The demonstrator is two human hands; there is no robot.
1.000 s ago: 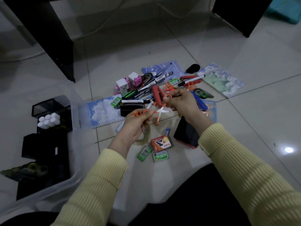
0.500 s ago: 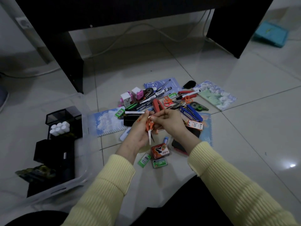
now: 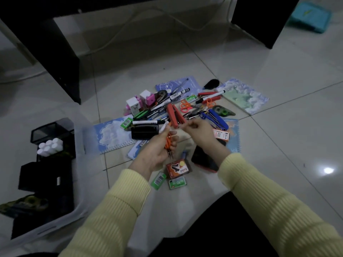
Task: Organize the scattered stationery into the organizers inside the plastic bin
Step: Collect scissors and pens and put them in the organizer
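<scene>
Left to right: plastic bin [image 3: 61, 222] with black organizers [image 3: 46, 178] on the floor, left hand [image 3: 157, 147] clamped around small orange scissors [image 3: 168, 142], light, stiff, pointed, best held by the handles, right hand [image 3: 199, 129] pinched over the scattered stationery [image 3: 178, 108], contents unclear.

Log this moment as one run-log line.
left hand: holding orange scissors | right hand: reaching to pile, apparently empty | plastic bin: left, organizers inside

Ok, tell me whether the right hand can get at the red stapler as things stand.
Probably yes. The right hand hovers just beside the red stapler, which lies on top of the pile with nothing over it. The left hand holds the orange scissors lower down, out of the way.
</scene>
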